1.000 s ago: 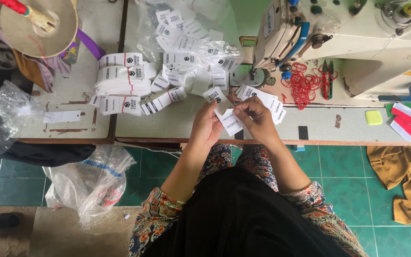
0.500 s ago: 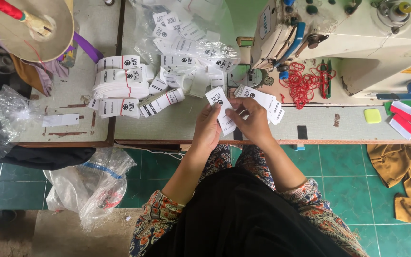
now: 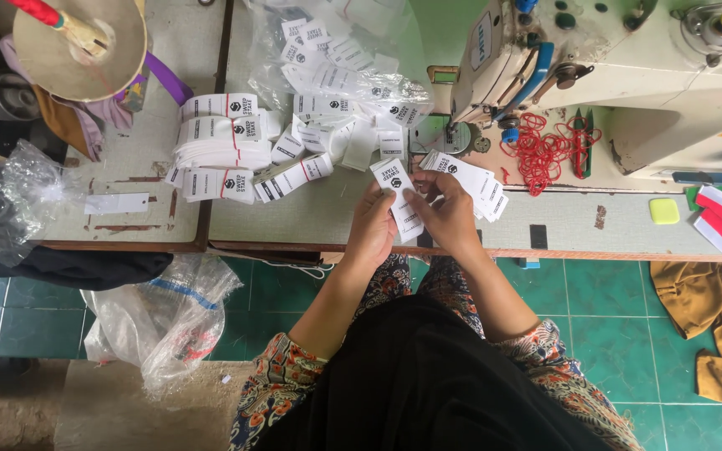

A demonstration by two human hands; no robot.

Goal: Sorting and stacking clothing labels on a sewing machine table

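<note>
My left hand (image 3: 371,227) and my right hand (image 3: 447,215) meet over the table's front edge, both pinching a small stack of white printed cloth labels (image 3: 400,199). A fanned batch of the same labels (image 3: 471,179) rests under my right hand's fingers. More labels lie on the table: banded bundles (image 3: 221,144) to the left and a loose heap inside a clear plastic bag (image 3: 338,77) behind my hands.
A cream sewing machine (image 3: 628,75) stands at the right with red rubber bands (image 3: 543,149) beside it. A thread cone (image 3: 85,42) sits far left. Plastic bags (image 3: 165,313) hang below the table (image 3: 561,219). Brown cloth (image 3: 712,317) lies on the green tiled floor.
Both hands have shifted slightly, raising the small label stack and straightening it between the fingertips. The rest is unmoved.
</note>
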